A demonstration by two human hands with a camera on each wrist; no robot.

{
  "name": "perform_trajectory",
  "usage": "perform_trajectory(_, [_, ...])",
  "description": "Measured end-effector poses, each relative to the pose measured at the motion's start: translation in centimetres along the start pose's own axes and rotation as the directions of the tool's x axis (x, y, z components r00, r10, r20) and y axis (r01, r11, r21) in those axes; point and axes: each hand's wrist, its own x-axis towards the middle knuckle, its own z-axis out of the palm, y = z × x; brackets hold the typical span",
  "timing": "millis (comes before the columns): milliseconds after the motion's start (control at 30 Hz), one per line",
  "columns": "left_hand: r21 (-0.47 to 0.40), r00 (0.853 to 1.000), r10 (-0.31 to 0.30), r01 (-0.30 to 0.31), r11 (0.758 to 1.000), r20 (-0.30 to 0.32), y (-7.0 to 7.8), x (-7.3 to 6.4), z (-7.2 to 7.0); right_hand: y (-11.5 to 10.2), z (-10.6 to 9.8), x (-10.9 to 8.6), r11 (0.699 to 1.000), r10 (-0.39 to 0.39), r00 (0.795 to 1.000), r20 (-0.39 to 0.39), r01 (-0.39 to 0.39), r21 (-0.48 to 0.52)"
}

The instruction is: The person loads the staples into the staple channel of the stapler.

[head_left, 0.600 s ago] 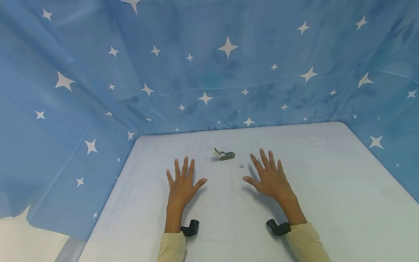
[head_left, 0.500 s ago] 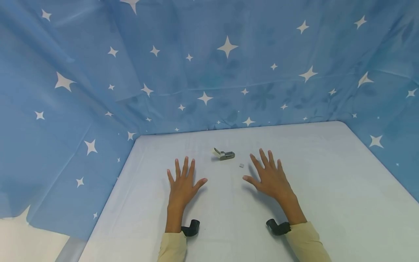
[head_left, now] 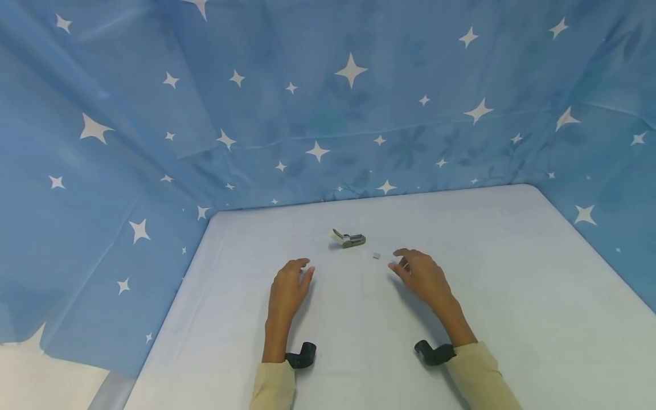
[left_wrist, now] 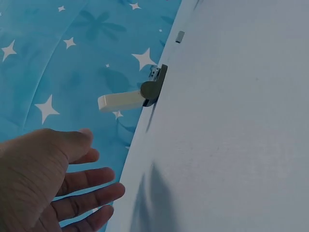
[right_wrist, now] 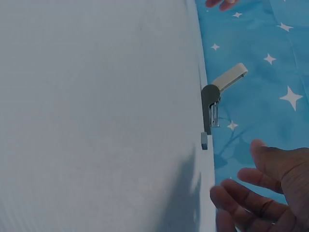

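A small stapler, cream above and dark olive below, lies on the white table with its top swung up and back. In the left wrist view its cream lid and metal inside show. Just to its right sits a tiny grey block that looks like a short strip of staples. My left hand hovers in front and to the left of the stapler, fingers loosely bent, holding nothing. Nearest to the strip is my right hand, likewise bent and apart from it. Neither hand touches anything.
The white tabletop spreads around both hands. Behind it and along its sides hangs a blue curtain with white stars. A black wrist mount sits on the left forearm, another on the right.
Both hands had fingers spread straight; now they are loosely curled inward. The view has shifted slightly. The stapler and the strip stay where they lay on the table.
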Motion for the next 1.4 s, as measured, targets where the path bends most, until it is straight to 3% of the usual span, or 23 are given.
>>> perform_trajectory(167, [-0.157, 0.999, -0.016, 0.024, 0.987, 0.048, -0.3, 0.4, 0.9, 0.5, 1.0, 0.4, 0.97, 0.086, 0.989, 0.118, -0.111, 0.216])
perform_trajectory(333, [-0.356, 0.986, -0.048, 0.102, 0.929, 0.157, -0.4, 0.8, 1.9, 0.8, 1.5, 0.3, 0.924, 0.144, 0.971, 0.188, -0.2, 0.325])
perform_trajectory(467, [-0.467, 0.966, -0.126, 0.222, 0.856, 0.228, -0.4, 1.5, 2.5, 0.8, 1.7, 0.6, 0.895, 0.177, 0.959, 0.22, -0.25, 0.37])
perform_trajectory(567, [-0.555, 0.946, -0.188, 0.31, 0.772, 0.266, -0.2, 2.2, 2.9, 0.8, 2.0, 0.8, 0.885, 0.191, 0.952, 0.24, -0.273, 0.377])
perform_trajectory(700, [-0.649, 0.932, -0.225, 0.359, 0.671, 0.283, 0.0, 3.5, 3.9, 0.9, 2.3, 0.8, 0.884, 0.193, 0.951, 0.24, -0.274, 0.378])
perform_trajectory(833, [-0.702, 0.923, -0.262, 0.385, 0.599, 0.283, 0.7, 4.6, 5.3, 1.3, 2.4, 0.7, 0.886, 0.198, 0.954, 0.227, -0.273, 0.374])
perform_trajectory(933, [-0.709, 0.92, -0.278, 0.39, 0.588, 0.275, 1.5, 5.4, 6.2, 1.5, 2.3, 0.6, 0.889, 0.213, 0.953, 0.213, -0.28, 0.362])
perform_trajectory(1100, [-0.698, 0.923, -0.289, 0.382, 0.605, 0.255, 2.4, 6.2, 7.3, 1.4, 2.2, 0.4, 0.888, 0.22, 0.954, 0.203, -0.282, 0.363])
perform_trajectory(1267, [-0.677, 0.935, -0.299, 0.348, 0.649, 0.193, 3.0, 6.6, 7.7, 1.2, 2.3, 0.5, 0.885, 0.201, 0.955, 0.216, -0.272, 0.378])
perform_trajectory(1400, [-0.688, 0.939, -0.306, 0.326, 0.648, 0.157, 3.6, 6.9, 7.7, 1.2, 2.3, 0.7, 0.9, 0.2, 0.958, 0.204, -0.262, 0.348])
